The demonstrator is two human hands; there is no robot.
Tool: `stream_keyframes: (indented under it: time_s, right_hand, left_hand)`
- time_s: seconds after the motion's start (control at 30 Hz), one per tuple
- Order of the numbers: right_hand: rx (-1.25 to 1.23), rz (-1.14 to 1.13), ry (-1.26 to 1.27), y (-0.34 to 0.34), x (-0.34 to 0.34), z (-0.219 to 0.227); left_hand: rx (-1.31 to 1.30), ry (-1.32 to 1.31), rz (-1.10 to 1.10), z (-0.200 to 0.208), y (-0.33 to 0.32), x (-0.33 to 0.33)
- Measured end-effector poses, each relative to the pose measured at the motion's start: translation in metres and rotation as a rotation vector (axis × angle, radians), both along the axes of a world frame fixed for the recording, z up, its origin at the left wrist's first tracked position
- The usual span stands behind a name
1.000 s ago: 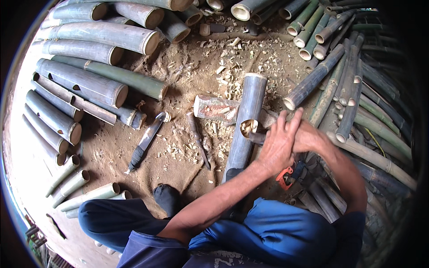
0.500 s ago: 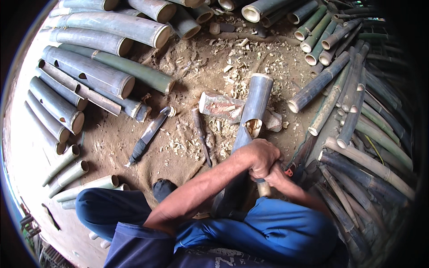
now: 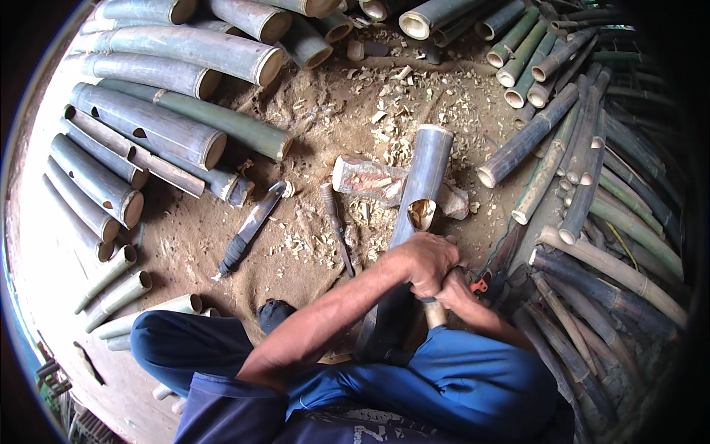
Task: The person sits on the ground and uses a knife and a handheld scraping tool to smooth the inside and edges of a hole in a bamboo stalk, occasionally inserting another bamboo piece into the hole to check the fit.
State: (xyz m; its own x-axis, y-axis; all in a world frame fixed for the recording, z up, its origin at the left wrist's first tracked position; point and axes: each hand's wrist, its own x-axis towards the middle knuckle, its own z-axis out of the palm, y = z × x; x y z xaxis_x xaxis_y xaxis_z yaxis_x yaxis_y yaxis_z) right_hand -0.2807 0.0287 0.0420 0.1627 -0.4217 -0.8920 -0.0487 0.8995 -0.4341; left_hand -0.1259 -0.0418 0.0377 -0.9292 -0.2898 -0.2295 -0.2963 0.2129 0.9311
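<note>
A dark grey bamboo tube (image 3: 431, 159) with a hole cut in its side leans over a short log (image 3: 370, 180), its near end running back between my legs. My left hand (image 3: 424, 260) is closed beside the hole, at the tube's right edge. Pressed against it, my right hand (image 3: 456, 291) is closed too. Both seem wrapped round one tool with a pale wooden handle (image 3: 435, 314), whose butt points at my right thigh. Its working end is hidden by my fingers. A slim wooden-handled tool (image 3: 336, 226) lies left of the tube, and a knife with a dark wrapped grip (image 3: 238, 250) farther left.
Thick cut bamboo tubes (image 3: 185, 52) lie in rows at the left and far left, several with holes. More bamboo poles (image 3: 584, 170) are piled along the right. Pale shavings (image 3: 388, 111) cover the ground beyond the log. A small red object (image 3: 481, 283) lies by my right hand.
My two closed hands have shifted slightly left and down along the tube, still together on the handle. The whole view has tilted a little.
</note>
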Motion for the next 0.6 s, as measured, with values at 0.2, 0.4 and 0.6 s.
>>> stream_keyframes:
  time_s: [0.2,0.4,0.6]
  right_hand:
    - [0.045,-0.444,-0.368,0.004,0.048,0.028]
    - [-0.059,-0.333,-0.45,0.025,0.023,0.003]
    - [0.159,-0.617,-0.804,-0.004,0.05,-0.023]
  left_hand:
    - [-0.036,0.101,0.744,0.054,0.027,0.049]
    - [0.075,-0.579,0.637,0.054,0.115,0.09]
    - [-0.645,-0.725,0.342,0.094,0.01,0.1]
